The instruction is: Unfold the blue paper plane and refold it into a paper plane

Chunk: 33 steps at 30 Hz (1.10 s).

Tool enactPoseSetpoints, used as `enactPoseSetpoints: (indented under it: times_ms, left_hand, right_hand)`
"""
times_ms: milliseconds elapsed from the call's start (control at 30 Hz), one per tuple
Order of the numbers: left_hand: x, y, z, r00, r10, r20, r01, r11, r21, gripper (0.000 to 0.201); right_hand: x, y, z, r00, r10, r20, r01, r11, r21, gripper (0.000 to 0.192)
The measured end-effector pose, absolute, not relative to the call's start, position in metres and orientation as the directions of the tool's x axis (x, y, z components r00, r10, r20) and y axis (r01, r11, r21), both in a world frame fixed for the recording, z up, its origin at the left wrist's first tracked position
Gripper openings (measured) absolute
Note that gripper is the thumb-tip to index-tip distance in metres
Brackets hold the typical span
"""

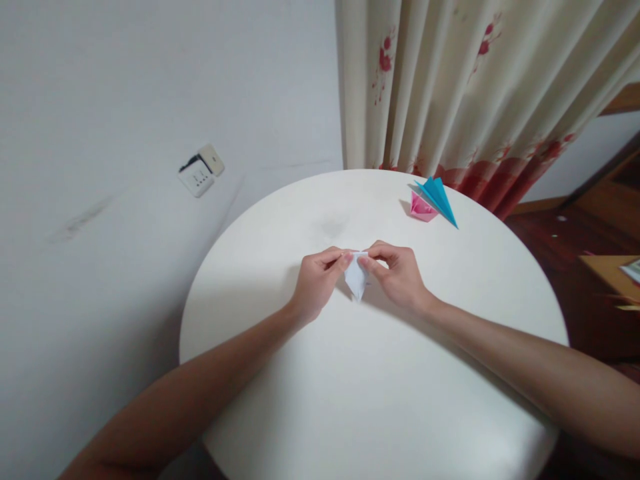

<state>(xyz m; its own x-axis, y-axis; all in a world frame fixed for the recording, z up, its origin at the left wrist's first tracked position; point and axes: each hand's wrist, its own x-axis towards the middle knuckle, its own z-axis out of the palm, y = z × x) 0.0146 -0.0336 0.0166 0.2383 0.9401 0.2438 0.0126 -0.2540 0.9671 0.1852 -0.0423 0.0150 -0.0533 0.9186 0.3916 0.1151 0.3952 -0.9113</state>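
A small piece of folded white paper (356, 279) is held between my two hands, just above the middle of the round white table. Its lower end narrows to a point towards me. My left hand (320, 277) pinches the upper left corner between thumb and fingers. At the upper right corner, my right hand (395, 270) grips the paper the same way, thumb on the near face. The fingertips behind the paper are hidden.
On the far right of the round table (310, 400) lie a blue paper plane (437, 199) and a pink paper boat (421, 210), close together. A wall with a socket (197, 177) stands to the left. A patterned curtain (450, 87) hangs behind the table.
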Motion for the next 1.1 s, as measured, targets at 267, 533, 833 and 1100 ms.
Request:
enactPoseSetpoints:
  times_ms: [267,533,833,1100]
  left_hand:
    - [0.016,-0.035,0.02,0.171,0.909,0.379,0.11,-0.4,0.91,0.021]
    - [0.016,-0.035,0.02,0.206,0.915,0.348,0.075,-0.369,0.926,0.019]
    - [0.017,-0.034,0.02,0.133,0.963,0.234,-0.012,-0.235,0.972,0.012]
    - [0.015,-0.026,0.015,0.19,0.968,0.165,-0.035,-0.161,0.986,0.02]
  right_hand:
    - [0.185,-0.043,0.016,-0.064,0.93,0.362,0.093,0.367,-0.926,0.022]
    - [0.185,-0.045,0.022,-0.052,0.864,0.501,0.138,0.503,-0.853,0.024]
    - [0.182,-0.046,0.023,-0.077,0.875,0.479,0.207,0.484,-0.85,0.025]
    - [0.189,-0.036,0.016,-0.188,0.93,0.317,0.235,0.356,-0.904,0.022]
